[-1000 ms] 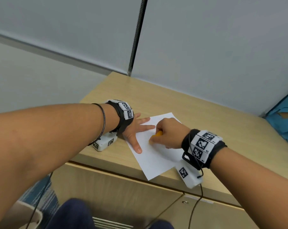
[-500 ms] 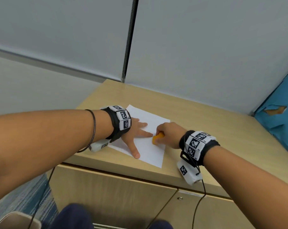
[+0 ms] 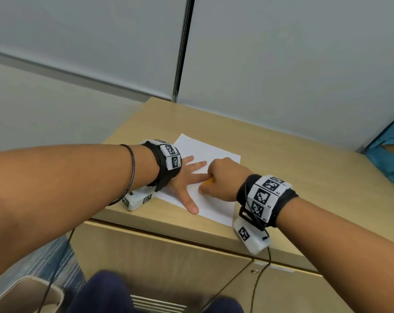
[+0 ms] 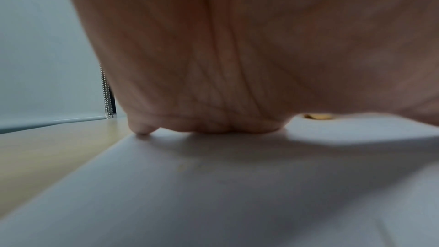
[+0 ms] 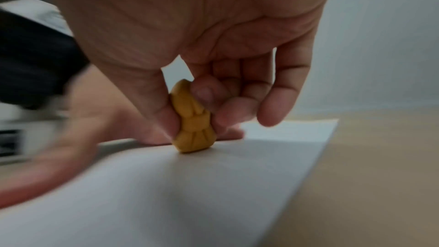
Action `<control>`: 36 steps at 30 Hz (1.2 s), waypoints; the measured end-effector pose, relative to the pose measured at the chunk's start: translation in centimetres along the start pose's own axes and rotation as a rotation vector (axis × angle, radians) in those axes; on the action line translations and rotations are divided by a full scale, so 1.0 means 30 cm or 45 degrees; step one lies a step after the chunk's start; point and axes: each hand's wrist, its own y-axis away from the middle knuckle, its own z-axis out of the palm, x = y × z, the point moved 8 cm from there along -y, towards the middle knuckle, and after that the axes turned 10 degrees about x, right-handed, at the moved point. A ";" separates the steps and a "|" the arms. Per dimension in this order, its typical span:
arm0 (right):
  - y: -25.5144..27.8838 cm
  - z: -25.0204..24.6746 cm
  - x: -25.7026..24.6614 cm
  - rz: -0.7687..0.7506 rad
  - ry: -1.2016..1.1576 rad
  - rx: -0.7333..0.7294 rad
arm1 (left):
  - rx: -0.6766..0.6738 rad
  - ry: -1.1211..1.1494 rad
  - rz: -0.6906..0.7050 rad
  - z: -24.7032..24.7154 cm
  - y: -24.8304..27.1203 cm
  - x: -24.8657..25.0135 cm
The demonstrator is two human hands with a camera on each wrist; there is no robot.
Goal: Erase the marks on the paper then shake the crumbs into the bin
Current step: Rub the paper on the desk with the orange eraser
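Note:
A white sheet of paper (image 3: 216,207) lies on the wooden cabinet top (image 3: 293,177). My left hand (image 3: 187,179) lies flat on the paper's left part, fingers spread and straight, holding it down. My right hand (image 3: 223,179) pinches a small yellow eraser (image 3: 208,182) between thumb and fingers. In the right wrist view the eraser (image 5: 192,121) stands upright with its bottom end on the paper (image 5: 166,194). The left wrist view shows my palm (image 4: 237,53) on the paper (image 4: 213,194) and the eraser (image 4: 318,116) beyond it. Faint marks show near the eraser.
A beige bin (image 3: 22,294) stands on the floor at lower left, below the cabinet's front edge. Grey partition walls (image 3: 282,64) rise behind the cabinet. A blue object (image 3: 390,159) sits at the right edge. Cables hang from both wrist cameras.
The paper turned on the cabinet top between a second ago and half a second ago. My right hand has shifted the eraser slightly across the paper; my left hand stays flat on it.

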 end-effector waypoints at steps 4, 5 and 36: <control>-0.028 -0.041 0.030 0.065 0.045 0.050 | 0.016 -0.022 -0.003 -0.003 -0.011 -0.001; -0.015 -0.024 -0.016 0.001 -0.008 0.028 | 0.007 -0.038 0.011 -0.005 -0.010 0.006; -0.033 -0.023 0.015 0.036 -0.068 -0.026 | 0.043 -0.014 -0.011 -0.014 0.015 0.005</control>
